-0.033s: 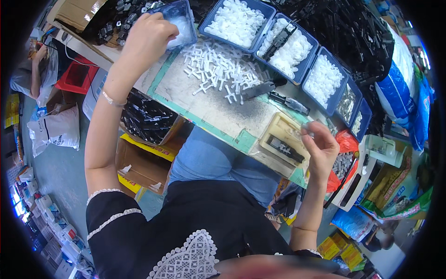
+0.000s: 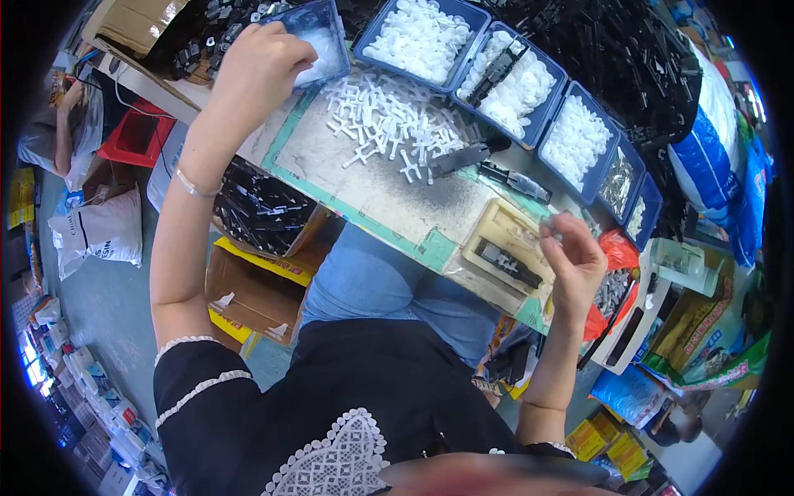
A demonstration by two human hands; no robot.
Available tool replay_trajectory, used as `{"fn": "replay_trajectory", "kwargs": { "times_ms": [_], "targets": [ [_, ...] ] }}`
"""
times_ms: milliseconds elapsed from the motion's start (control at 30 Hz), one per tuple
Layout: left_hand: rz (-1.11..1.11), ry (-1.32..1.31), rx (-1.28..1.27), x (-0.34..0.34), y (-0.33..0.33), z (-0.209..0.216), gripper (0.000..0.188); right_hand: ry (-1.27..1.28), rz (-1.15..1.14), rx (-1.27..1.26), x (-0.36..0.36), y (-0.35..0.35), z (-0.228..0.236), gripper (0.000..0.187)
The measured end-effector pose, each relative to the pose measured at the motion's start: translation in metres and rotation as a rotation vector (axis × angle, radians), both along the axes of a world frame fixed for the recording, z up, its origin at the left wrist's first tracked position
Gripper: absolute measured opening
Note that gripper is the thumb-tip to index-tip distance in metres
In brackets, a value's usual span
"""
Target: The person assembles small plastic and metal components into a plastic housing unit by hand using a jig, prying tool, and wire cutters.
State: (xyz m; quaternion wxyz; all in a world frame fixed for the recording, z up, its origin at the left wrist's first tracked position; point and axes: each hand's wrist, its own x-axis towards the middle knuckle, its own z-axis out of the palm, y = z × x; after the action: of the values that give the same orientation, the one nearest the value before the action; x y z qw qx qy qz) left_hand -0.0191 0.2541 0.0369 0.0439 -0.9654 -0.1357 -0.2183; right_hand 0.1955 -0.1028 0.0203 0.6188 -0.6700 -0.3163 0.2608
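Observation:
My left hand (image 2: 269, 62) is at the upper left, over the left edge of a blue tray (image 2: 337, 41) with whitish contents. Its fingers are curled; what they hold, if anything, is hidden. At the right, my right hand (image 2: 577, 256) pinches a small pale piece (image 2: 554, 236) between thumb and fingertips. Just left of it lies a cream block-shaped holder (image 2: 490, 217) with a black plastic part (image 2: 508, 264) set in it. Behind the holder rests another black part (image 2: 514, 181). White cross-shaped pieces (image 2: 385, 120) are heaped mid-table.
Blue bins of white pieces (image 2: 422, 41) curve along the back, with a black part (image 2: 498, 73) lying across one. Black parts (image 2: 612, 58) pile up beyond them. A red bag (image 2: 616, 248) of grey pieces stands at right. An open carton (image 2: 248, 289) sits below the table's left side.
My right hand has shifted very slightly to the right with the pale piece. My left hand has barely moved, and the parts on the table lie as before.

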Motion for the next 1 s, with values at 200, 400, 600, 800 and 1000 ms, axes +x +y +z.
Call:
{"fn": "replay_trajectory", "kwargs": {
  "times_ms": [200, 400, 600, 800, 1000],
  "targets": [
    [-0.006, -0.270, -0.700, 0.010, -0.072, 0.018, 0.007, -0.012, 0.014, 0.067, -0.013, 0.010, 0.020, 0.031],
    [-0.118, -0.409, -1.686, 0.032, -0.139, 0.014, 0.013, 0.063, 0.116, 0.216, -0.033, 0.023, 0.026, 0.032],
    [-0.190, -0.345, -1.866, 0.052, -0.170, 0.004, 0.013, 0.305, 0.104, 0.271, -0.033, 0.011, 0.020, 0.034],
    [-0.206, -0.282, -1.891, 0.058, -0.180, -0.002, 0.015, -0.025, 0.049, 0.154, -0.033, -0.002, 0.022, 0.031],
    [-0.130, -0.128, -2.121, 0.060, -0.191, -0.005, 0.018, -0.054, 0.011, 0.111, -0.038, -0.011, 0.018, 0.030]
  ]
}}
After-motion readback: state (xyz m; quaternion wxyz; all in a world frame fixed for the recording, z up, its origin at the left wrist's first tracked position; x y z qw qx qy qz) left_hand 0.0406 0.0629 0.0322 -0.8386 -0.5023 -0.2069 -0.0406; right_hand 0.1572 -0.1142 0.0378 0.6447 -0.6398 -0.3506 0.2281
